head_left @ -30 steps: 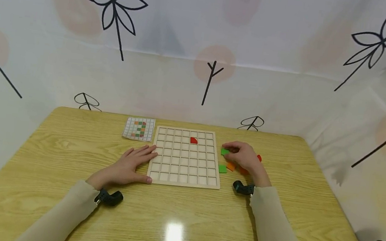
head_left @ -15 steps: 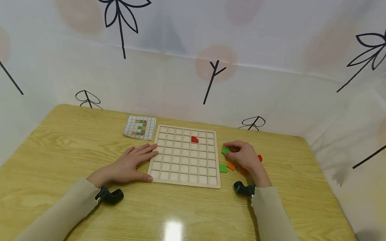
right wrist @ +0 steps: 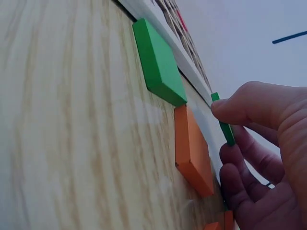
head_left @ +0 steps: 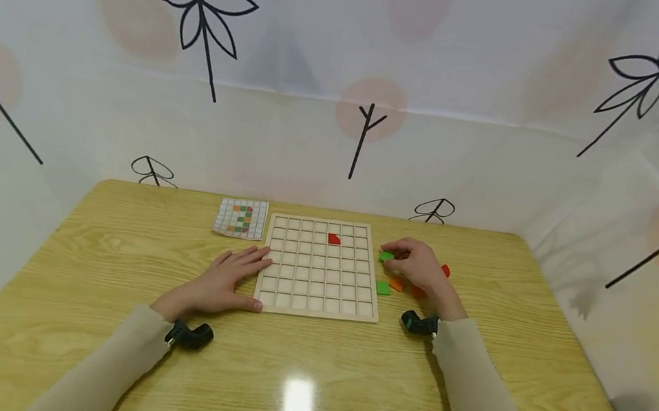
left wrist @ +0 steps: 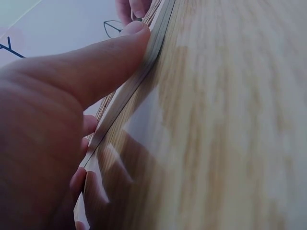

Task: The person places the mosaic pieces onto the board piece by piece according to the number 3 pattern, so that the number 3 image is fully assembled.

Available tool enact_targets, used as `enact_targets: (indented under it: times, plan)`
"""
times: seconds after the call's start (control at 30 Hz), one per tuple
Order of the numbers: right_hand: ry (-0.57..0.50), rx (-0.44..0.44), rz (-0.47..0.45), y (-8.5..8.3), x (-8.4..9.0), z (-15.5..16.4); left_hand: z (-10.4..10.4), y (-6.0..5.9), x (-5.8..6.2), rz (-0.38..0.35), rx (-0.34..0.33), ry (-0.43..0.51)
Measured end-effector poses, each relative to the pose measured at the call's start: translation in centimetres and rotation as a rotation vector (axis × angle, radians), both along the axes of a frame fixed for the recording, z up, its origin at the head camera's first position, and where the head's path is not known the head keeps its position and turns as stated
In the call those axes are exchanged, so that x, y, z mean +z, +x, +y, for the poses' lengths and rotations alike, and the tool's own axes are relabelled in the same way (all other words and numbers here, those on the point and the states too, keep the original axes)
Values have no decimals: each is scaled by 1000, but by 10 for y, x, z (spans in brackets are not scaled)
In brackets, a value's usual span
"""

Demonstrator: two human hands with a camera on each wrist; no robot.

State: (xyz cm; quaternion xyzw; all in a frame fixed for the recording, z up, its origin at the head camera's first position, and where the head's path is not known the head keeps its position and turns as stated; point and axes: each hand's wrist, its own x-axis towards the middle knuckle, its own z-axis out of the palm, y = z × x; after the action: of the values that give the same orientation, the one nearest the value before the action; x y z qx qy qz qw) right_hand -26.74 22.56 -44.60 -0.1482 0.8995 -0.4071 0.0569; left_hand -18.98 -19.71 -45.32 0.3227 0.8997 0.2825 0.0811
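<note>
A pale wooden grid board (head_left: 315, 316) lies in the middle of the table, with one red tile (head_left: 334, 239) in a cell toward its far side. My left hand (head_left: 219, 285) rests spread on the board's left edge; its thumb (left wrist: 120, 52) lies along the near corner in the left wrist view. To the board's right, my right hand (head_left: 418, 267) pinches a green square tile (right wrist: 224, 120) between thumb and fingers. Below that hand are another green tile (right wrist: 159, 64) beside the board and an orange tile (right wrist: 192, 151).
A paper pattern card (head_left: 240, 219) with a coloured grid lies left of the board. More orange tiles (head_left: 418, 291) and a red piece (head_left: 444, 270) are partly hidden by the right hand. A patterned cloth (head_left: 286, 151) stands behind the wooden table (head_left: 308, 369).
The head view has shifted slightly. Both hands stay in place, the right one still at the green tile.
</note>
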Motion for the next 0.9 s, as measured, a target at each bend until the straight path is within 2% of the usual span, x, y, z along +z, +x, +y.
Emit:
enact_targets:
  times: [0.23, 0.53, 0.9]
  plan:
    - [8, -5, 10, -1, 5, -10, -1, -1, -1, 10, 0, 9]
    - [2, 51, 83, -3, 9, -35, 0, -4, -1, 11, -8, -26]
    - [-5, 76, 58, -12, 3, -67, 0, -2, -2, 8, -4, -6]
